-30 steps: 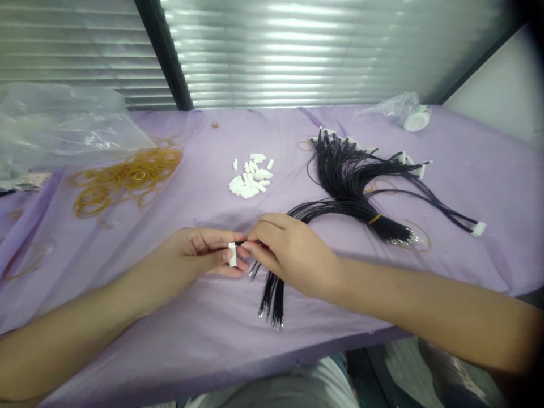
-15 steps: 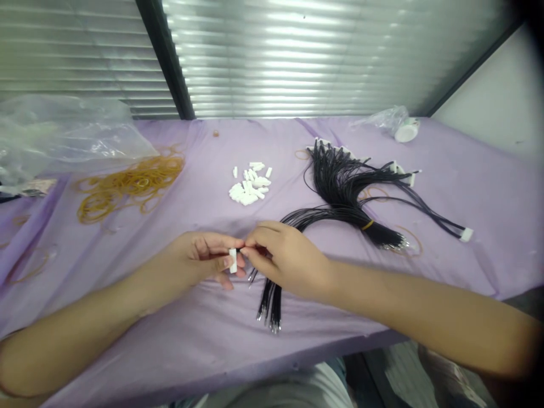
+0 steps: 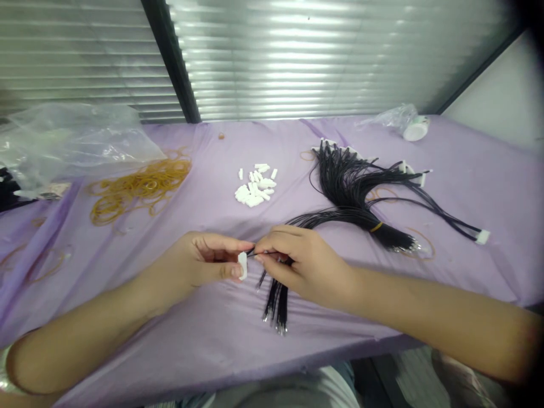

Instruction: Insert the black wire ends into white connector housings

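Holding a small white rectangular plastic connector (image 3: 242, 267) between its thumb and fingers, the left hand (image 3: 216, 260) sits just beside the right hand (image 3: 283, 255), whose thumb and fingertips pinch thin black wire (image 3: 250, 251) near the connector's upper end. Below the right hand, black wire ends with silvery metal tips (image 3: 281, 309) lie on the purple cloth (image 3: 204, 340). Farther out is a pile of white plastic pieces (image 3: 254, 191), with tangled amber rubber bands (image 3: 140, 190) to its left and a large bundle of black wires (image 3: 348, 181) to its right.
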A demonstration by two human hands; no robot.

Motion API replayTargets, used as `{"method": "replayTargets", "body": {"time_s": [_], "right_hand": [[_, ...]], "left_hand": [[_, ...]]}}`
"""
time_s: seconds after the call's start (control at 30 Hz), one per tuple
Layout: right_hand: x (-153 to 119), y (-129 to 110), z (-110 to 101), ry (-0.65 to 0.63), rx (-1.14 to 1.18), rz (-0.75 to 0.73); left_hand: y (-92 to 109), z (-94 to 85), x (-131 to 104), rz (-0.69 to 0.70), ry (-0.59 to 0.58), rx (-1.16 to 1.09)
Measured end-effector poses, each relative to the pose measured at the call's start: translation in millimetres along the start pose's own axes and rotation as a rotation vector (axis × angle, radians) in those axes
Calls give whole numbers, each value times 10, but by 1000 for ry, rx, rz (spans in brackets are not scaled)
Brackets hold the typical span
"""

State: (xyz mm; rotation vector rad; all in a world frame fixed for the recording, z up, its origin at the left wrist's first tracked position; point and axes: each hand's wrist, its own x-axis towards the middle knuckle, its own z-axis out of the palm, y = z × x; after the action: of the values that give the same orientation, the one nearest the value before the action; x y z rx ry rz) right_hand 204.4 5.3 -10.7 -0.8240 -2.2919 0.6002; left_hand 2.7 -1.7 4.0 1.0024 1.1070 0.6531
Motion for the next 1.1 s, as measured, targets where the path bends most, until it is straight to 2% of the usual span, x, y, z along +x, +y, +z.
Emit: {"method": "replayTargets", "body": {"time_s": [0.07,0.27,0.77,0.87,0.97,1.0,1.03,1.1], "right_hand": [[5,6,3,-8,15,20],[38,48,10,-59,26,-10],[44,11,124,-105,-193,0],[72,18,51,-67,-263,-87],[104,9,-102,1,-370,-240],[111,8,-155,-32,-393,-300],[116,10,-200,-122,-407,-349],[117,25,-254,-345,-398,-316]], "left_hand": [[-3,13,-12,-35,32,-15],[-7,23,-18,-28,111,52],[-18,69,24,16,104,121],[-14,62,7,17,106,86],[-17,34,-17,79,86,48],[-19,22,-22,85,88,33],[-21,10,-24,90,95,12],[-21,-8,-19,97,112,-36]]}}
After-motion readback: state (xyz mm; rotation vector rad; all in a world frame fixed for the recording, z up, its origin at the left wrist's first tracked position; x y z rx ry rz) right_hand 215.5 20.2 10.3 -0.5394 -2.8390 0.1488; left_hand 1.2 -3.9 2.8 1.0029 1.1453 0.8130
